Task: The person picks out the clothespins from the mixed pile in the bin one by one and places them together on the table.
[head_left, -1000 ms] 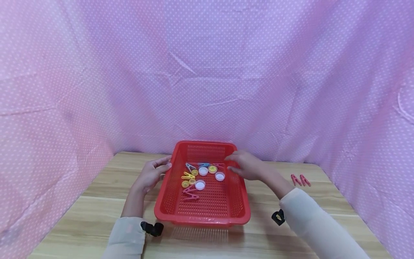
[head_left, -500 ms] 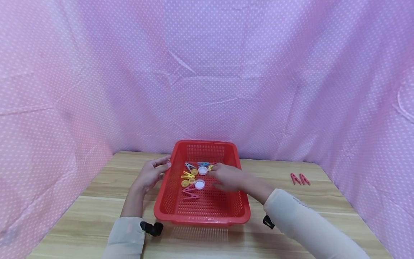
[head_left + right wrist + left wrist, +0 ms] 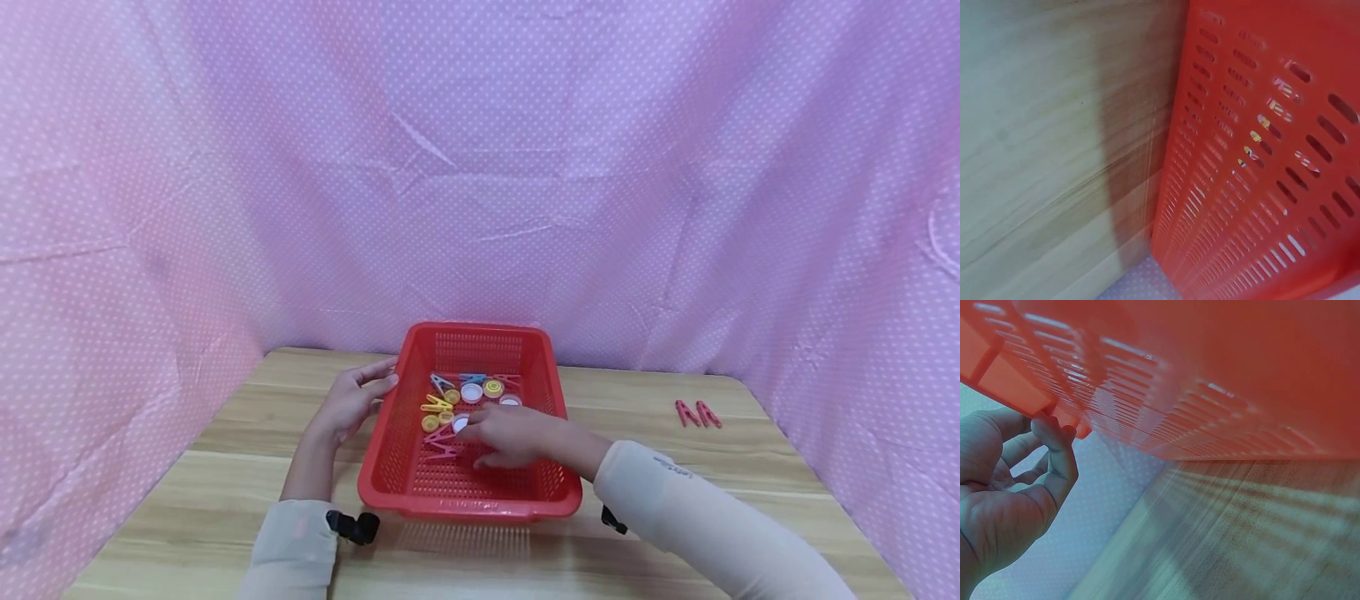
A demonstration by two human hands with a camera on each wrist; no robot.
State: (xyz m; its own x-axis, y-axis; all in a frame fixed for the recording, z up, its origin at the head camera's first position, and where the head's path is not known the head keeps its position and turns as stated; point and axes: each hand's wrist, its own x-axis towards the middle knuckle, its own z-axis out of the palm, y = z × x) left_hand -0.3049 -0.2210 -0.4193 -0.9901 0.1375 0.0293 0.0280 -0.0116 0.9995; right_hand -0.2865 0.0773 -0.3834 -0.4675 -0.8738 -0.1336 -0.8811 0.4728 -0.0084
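A red plastic basket stands on the table. My left hand grips its left rim; in the left wrist view the thumb and fingers pinch the red edge. My right hand reaches over the right side into the basket, fingers apart, tips close to a white round cap and pink clothespins. Also inside lie yellow caps, a yellow clothespin, blue clothespins and another white cap. My right hand is out of sight in the right wrist view.
Two pink clothespins lie on the wooden table at the right. A pink dotted cloth hangs behind and beside the table. Slots in the basket's side wall let its contents show through.
My right hand has moved from the basket's right rim leftward and down toward the white cap and pink clothespins. The left hand has stayed at the left rim.
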